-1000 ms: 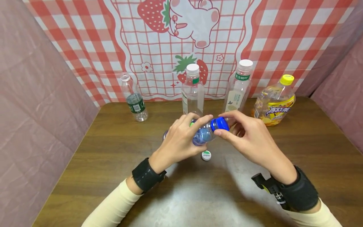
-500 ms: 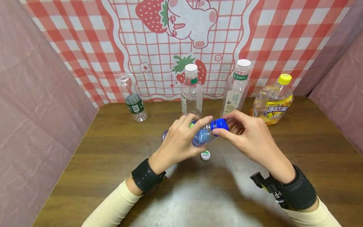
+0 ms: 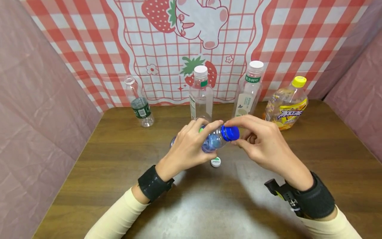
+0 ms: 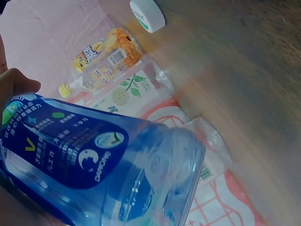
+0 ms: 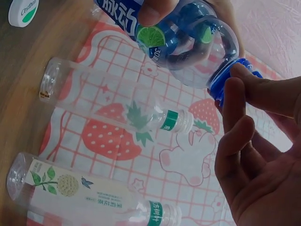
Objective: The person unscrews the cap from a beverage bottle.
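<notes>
My left hand (image 3: pixel 191 142) grips a clear blue-tinted drink bottle (image 3: pixel 213 141) around its body and holds it tilted on its side above the table. The bottle's dark blue label (image 4: pixel 70 141) and its base show in the left wrist view. On the neck sits a blue cap (image 3: pixel 231 133), pointing right. My right hand (image 3: pixel 262 142) pinches this cap between thumb and index finger, clearest in the right wrist view, where the other fingers are curled beside it. Below the bottle, a loose white cap (image 3: pixel 216 162) with green print lies on the table.
Along the back of the wooden table (image 3: pixel 119 186) stand an uncapped bottle with a green label (image 3: pixel 141 108), two clear bottles with white caps (image 3: pixel 201 70) (image 3: pixel 256 66), and a yellow-capped tea bottle (image 3: pixel 286 113). A checked cloth (image 3: pixel 167 79) hangs behind them.
My right thumb and index finger have shifted around the blue cap: the index finger reaches further left over it, the thumb has dropped below. My left hand keeps its hold on the bottle.
</notes>
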Tool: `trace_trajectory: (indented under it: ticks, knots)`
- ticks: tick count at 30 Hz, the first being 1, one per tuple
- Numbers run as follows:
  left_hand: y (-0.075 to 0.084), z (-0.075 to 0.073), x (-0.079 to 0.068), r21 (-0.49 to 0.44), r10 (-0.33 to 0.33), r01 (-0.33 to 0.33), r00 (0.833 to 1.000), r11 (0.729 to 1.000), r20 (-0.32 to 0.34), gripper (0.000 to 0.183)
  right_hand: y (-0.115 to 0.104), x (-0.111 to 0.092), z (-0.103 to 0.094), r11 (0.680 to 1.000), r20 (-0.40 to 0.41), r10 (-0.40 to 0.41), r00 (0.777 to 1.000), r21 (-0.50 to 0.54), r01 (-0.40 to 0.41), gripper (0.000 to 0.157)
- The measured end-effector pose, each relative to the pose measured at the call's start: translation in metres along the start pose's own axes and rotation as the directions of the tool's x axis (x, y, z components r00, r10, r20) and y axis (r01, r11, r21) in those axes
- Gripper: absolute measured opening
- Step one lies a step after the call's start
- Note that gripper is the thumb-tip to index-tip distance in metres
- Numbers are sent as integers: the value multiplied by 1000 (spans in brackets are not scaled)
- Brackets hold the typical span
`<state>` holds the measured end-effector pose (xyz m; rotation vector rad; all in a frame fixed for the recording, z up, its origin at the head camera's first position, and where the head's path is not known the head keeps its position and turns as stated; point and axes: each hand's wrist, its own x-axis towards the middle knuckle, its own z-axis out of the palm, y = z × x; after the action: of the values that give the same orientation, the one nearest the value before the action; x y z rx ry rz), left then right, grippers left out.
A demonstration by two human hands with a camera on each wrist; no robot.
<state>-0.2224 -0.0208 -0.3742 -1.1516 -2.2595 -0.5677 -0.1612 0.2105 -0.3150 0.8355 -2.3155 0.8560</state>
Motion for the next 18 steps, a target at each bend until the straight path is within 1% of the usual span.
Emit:
trace_trajectory:
  ticks: [3,5,8,10,12,14,16,18]
  knots:
    - [-1,1,1,-7,-9,9,1000,1000,-3,92,2,0,-5,1000,-30,-26,999,12,26,51]
    - [-2,0,2,-5,-22,22,1000,1000,-9,92,6,-1,-11,1000,-49,-27,998,-2,26,53]
    - [-6,-3,3,7,-41,42,999,999,-31,91,15,-7,-18,999,-58,-7,998,-55,3,58]
    - [-9,-7,3,9,-51,52,997,999,-56,90,23,-14,-18,994,-40,10,999,-110,-14,59]
    - [-12,-10,3,4,-61,61,995,998,-83,89,31,-22,-12,985,10,39,999,-168,-37,56]
    - [-16,-14,3,-6,-75,74,991,997,-113,89,38,-28,-3,974,93,83,992,-219,-61,51]
    - [-19,-17,4,-22,-87,85,987,996,-137,88,44,-31,9,960,197,130,972,-272,-73,45]
    - [-21,-20,5,-33,-95,91,983,995,-155,87,47,-34,19,945,293,183,938,-315,-86,43]
